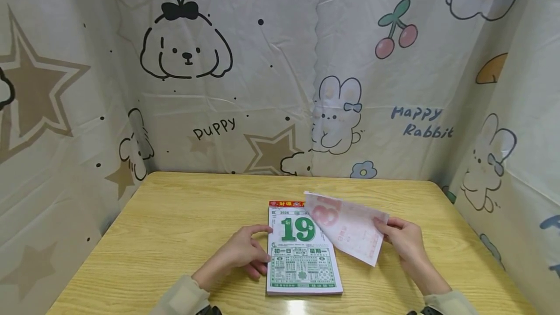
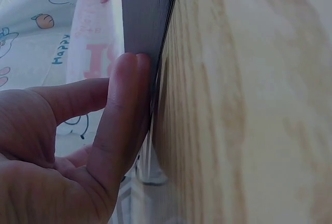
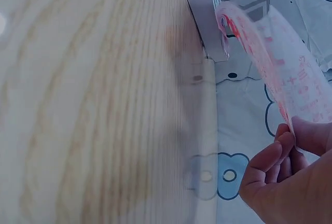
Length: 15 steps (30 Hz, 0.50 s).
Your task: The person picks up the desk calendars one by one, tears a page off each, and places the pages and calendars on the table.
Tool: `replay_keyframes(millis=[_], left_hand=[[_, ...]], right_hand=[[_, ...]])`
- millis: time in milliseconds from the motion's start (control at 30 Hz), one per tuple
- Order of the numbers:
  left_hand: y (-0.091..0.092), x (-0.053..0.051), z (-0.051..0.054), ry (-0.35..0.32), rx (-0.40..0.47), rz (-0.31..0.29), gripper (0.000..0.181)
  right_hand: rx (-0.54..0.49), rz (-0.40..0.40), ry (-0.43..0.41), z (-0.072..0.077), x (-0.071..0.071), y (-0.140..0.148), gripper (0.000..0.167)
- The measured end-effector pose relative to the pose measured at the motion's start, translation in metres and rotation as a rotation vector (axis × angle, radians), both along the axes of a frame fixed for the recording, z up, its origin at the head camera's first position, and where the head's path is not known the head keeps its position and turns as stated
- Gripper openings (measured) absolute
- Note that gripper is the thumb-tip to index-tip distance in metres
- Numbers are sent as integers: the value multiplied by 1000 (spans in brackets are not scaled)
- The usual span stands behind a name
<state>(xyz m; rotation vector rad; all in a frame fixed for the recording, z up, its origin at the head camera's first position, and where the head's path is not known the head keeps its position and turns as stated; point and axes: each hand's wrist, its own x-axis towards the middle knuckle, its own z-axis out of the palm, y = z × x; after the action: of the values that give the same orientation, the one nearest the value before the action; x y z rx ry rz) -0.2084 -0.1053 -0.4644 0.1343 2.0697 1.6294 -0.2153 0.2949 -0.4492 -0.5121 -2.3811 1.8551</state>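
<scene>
A thick tear-off calendar lies on the table, its top page showing a green 19 under a red header strip. My left hand is at its left side, fingertips touching the edge. In the left wrist view, fairly straight fingers press against the stacked side of the calendar. My right hand pinches the lower right corner of a thin calendar page between thumb and fingers. The page is lifted, its pink-printed back showing, and covers the header's right part. Whether its top edge is still attached is hidden.
The light wood table reaches back to a cloth curtain with puppy, rabbit and star prints. The curtain also hangs along both sides of the table.
</scene>
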Motion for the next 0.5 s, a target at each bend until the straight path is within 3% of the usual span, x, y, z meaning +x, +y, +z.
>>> replay_keyframes(millis=[500], left_hand=[[0, -1, 0, -8, -5, 2, 75]], right_hand=[[-1, -38, -28, -1, 0, 7, 37]])
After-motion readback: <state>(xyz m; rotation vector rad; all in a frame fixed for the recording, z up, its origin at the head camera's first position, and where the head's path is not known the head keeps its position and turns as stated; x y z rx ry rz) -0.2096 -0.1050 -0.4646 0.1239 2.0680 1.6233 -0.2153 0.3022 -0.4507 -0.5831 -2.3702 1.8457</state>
